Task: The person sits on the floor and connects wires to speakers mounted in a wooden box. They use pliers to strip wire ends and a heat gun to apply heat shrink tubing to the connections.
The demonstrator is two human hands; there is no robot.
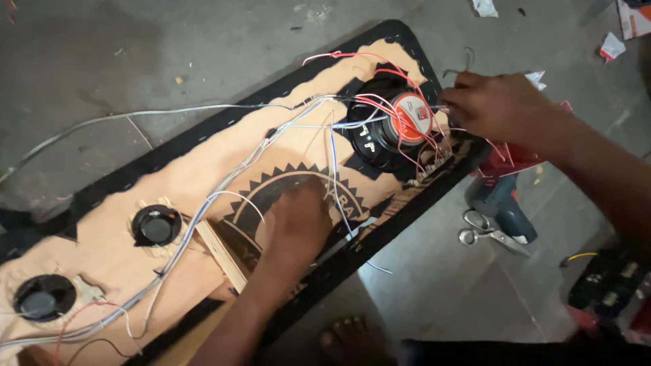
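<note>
A long wooden speaker panel (122, 224) with a black fabric edge lies back side up on the floor. My left hand (298, 217) rests flat on the panel's middle, pressing it down. My right hand (498, 105) is at the right side of the large black speaker (383, 132) with a red and white label, its fingers pinched on thin red wires (407, 122) there. White and grey cables (224, 183) run along the panel from the speaker. Two small round black tweeters (156, 226) (44, 297) sit in the panel's left part.
Scissors (485, 230) and a dark blue power drill (505, 203) lie on the concrete floor right of the panel. A black and red device (607, 288) sits at the lower right. Paper scraps (612, 46) lie at the top right. My bare foot (349, 339) shows at the bottom.
</note>
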